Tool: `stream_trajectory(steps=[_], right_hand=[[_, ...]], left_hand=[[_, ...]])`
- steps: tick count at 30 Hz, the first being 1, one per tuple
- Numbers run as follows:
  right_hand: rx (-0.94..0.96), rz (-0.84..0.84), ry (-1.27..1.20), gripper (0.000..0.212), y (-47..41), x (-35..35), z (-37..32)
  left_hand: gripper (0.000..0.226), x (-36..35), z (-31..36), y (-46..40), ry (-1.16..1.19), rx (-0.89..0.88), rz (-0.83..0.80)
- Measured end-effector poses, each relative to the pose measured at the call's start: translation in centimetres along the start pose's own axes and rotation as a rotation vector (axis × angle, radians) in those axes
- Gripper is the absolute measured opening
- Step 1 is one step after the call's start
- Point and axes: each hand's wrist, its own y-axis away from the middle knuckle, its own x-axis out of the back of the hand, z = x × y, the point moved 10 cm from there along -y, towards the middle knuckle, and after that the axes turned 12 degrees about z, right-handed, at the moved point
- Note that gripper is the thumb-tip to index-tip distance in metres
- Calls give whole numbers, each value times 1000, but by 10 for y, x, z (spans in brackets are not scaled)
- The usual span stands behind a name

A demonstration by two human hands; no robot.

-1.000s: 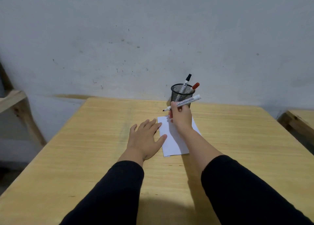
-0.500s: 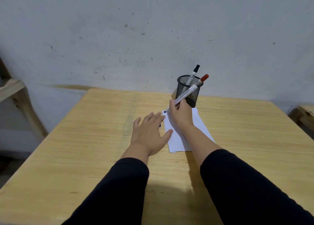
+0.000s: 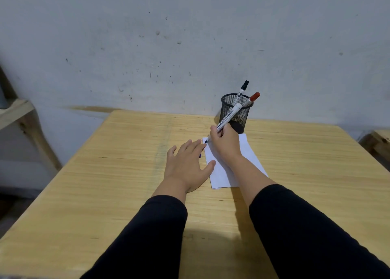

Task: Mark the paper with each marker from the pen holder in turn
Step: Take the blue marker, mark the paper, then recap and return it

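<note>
Both hands worked over the paper, which lay on the wooden table just in front of the pen holder. Nearest the camera, black sleeves ran forward to the wrists. The left hand lay flat and released, fingers spread, on the table at the sheet's left edge, its thumb touching the paper as if to steady it. A small dark blue shape showed beside its fingers; what it was could not be told, perhaps a cap.

The right hand rested on the sheet and gripped a white marker in a writing hold, barrel slanting up and away across the front of the holder, tip down at the paper's far left corner, where a dark mark was visible.

Behind, the black mesh holder stood upright near the wall, just past the paper's far edge, with a black-capped marker and a red-capped marker leaning inside.

By my reading, marking with the first marker was in hand. The next move would call for lifting the tip, recapping, returning this marker and drawing another without tipping the light holder.
</note>
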Motion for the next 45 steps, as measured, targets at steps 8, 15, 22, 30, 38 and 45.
stream_trajectory(steps=[8,15,22,30,38,45], right_hand=[[-144,-5,-146,30,-5,4,9],[-245,-10,-208,24,-3,7,12],[-202,-68,-332,17,-3,22,-34],[-98,-45,-269,25,-9,57,-78],[-111,-151,-285,25,7,53,-80],[-263,-207,-407,29,14,49,-79]], left_hand=[[38,13,-2,0,127,39,80],[11,20,-14,-3,242,144,188],[20,41,-16,-10,846,404,287],[12,81,20,-26,924,268,350],[10,98,41,-19,933,202,340],[14,113,42,-14,853,218,474]])
